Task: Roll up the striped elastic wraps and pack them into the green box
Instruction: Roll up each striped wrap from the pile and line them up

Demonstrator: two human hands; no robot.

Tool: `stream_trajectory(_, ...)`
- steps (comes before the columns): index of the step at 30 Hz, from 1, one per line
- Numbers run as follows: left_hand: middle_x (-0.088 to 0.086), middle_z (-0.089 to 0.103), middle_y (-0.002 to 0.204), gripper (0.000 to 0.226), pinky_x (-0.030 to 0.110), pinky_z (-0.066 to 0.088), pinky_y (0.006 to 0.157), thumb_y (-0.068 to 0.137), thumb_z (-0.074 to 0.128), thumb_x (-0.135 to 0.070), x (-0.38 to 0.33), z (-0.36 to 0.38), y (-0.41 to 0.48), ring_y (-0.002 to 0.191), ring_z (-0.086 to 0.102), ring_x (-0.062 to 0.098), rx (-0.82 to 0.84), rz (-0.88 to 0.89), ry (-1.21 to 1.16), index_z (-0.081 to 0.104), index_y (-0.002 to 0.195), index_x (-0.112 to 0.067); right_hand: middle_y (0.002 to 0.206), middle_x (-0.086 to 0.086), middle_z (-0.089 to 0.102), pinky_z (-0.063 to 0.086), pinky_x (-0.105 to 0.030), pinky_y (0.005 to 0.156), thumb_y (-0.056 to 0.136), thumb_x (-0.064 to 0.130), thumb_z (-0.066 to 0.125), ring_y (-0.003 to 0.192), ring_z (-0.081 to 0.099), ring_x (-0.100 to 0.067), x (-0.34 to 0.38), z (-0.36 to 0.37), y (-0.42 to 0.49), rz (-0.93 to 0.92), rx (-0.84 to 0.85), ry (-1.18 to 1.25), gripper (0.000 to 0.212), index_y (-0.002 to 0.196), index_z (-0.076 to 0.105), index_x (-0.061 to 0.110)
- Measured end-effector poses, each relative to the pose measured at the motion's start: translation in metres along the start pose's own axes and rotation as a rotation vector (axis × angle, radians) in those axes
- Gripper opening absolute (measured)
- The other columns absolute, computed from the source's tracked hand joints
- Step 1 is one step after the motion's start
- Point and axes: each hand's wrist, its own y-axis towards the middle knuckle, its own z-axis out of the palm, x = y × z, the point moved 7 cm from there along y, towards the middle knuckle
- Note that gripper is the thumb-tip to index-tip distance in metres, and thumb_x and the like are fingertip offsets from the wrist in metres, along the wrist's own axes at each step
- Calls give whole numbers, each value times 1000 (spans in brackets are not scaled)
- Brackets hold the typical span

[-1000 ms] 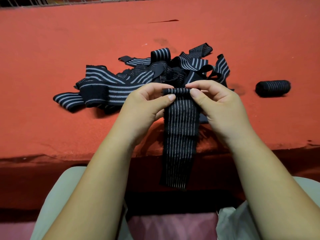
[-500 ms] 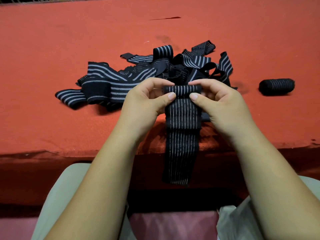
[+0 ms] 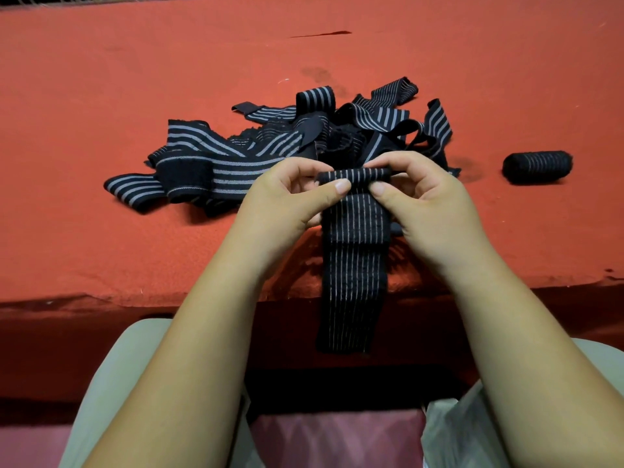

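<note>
Head camera, looking down past two bare forearms at a table (image 3: 135, 79) covered in red cloth. Both hands are curled and pinching one black wrap (image 3: 354, 265) with thin pale stripes, just above the table's near edge. The left hand (image 3: 287, 201) and right hand (image 3: 429, 204) each have the thumb in front and the fingers behind a small roll forming at the wrap's top end. Compared with a second ago, that roll is a little thicker. The loose tail, which hangs over the near edge toward the lap, is slightly shorter. Rolling is therefore under way, though most of the length still looks unrolled. Behind the hands, near the middle of the table, lies a tangled pile of loose wraps (image 3: 236, 153), unchanged. One finished roll (image 3: 537, 166) lies on its side toward the right edge, well apart from the pile. The green box is not in view, so packing seems some way off. A strip of wire mesh (image 3: 50, 0) shows beyond the far left corner. Pale trousers (image 3: 111, 383) fill the bottom of the view.
</note>
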Motion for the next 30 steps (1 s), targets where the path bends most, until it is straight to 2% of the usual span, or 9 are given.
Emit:
stream_trajectory(2,15,75,105,18,52,61,97,99,78,-30,2,1,-1,92,72,23,6,-18,-2,79,112,-18,105,-6,76,58,-41,83,101,2,67,94,71,-19,1,1,0,-7,-1,-1,32,114,75,30)
stream_trajectory(7,10,78,101,12,44,62,91,101,73,-11,3,5,-1,94,76,22,-7,-22,-111,78,111,-8,109,1,76,60,-35,88,100,9,75,100,71,-11,-2,3,0,12,10,-14,27,124,73,22)
stream_trajectory(10,12,78,101,13,40,60,89,97,77,-5,1,6,0,95,74,24,18,-4,-102,80,108,-12,97,5,77,56,-23,84,102,22,75,91,69,-3,-4,0,0,57,-27,-15,23,124,74,19)
stream_trajectory(14,-3,73,91,22,30,57,78,93,81,-5,4,4,2,89,70,12,2,-5,-78,78,110,-18,106,-4,81,60,-43,90,106,33,69,95,73,-12,-7,-4,1,79,-42,-66,17,115,80,22)
stream_trajectory(16,-9,71,87,26,29,59,81,93,80,-5,8,3,3,87,70,6,-12,-29,-104,76,117,-16,103,-7,80,61,-48,90,105,31,70,92,72,-15,-7,-4,1,66,-41,-68,15,113,80,21)
stream_trajectory(20,7,81,109,19,42,59,101,102,73,-14,13,6,3,103,76,20,37,-70,-124,77,119,-7,91,3,77,57,-34,79,103,20,73,85,69,-8,-5,-4,2,35,-66,-54,11,113,78,19)
stream_trajectory(22,15,81,113,18,40,62,97,102,72,-10,13,4,2,104,77,23,15,-67,-126,77,118,-4,90,9,76,55,-24,77,102,17,74,85,68,-5,-6,-3,1,23,-63,-50,13,114,77,17)
stream_trajectory(25,18,80,113,18,39,63,91,100,73,-4,11,2,2,99,76,22,-20,-32,-94,76,117,-5,86,10,73,53,-22,73,103,19,73,81,65,-5,-9,-1,2,46,-41,-22,15,117,77,17)
stream_trajectory(30,15,80,111,21,47,62,99,97,74,0,6,1,1,100,76,23,-44,-5,-62,78,116,-9,92,11,79,53,-18,75,107,17,67,82,69,1,-9,-3,2,45,20,-39,14,116,78,16)
